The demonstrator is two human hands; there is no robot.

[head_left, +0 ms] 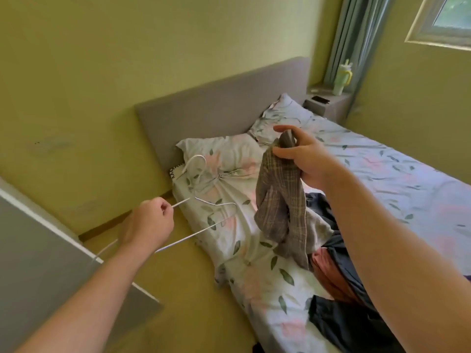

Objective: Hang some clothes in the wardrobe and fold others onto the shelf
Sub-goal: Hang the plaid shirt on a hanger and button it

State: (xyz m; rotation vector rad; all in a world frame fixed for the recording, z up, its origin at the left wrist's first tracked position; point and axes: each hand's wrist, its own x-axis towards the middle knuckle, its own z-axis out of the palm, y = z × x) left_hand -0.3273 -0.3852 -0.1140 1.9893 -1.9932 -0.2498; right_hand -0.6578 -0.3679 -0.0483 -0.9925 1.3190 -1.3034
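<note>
- The bed [382, 174] fills the right side, covered with a pale sheet printed with leaves; a grey padded headboard [216, 103] stands against the yellow-green wall.
- A grey panel [38, 250] with a white edge juts in at the lower left.
- Two pillows [229, 154] in the same print lie at the head of the bed.
- A pile of dark clothes [344, 322], with a pink piece among them, lies on the near edge of the bed under the right forearm.
- A grey-brown checked garment [277, 200] hangs bunched above the bed, its lower end reaching the pile.
- The right hand [305, 156] holds the garment up by its top, the cloth pinched between thumb and curled fingers, the forefinger stretched out over it.
- The left hand [147, 222] is closed in a fist round a thin white hanger [188, 236], held just beside the bed's edge with its hook towards the pillows.
- More white hangers [196, 156] lie on the nearer pillow.
- A pale green cup [342, 77] with a straw stands on the ledge by the curtain; a dark phone [321, 99] lies near it.
</note>
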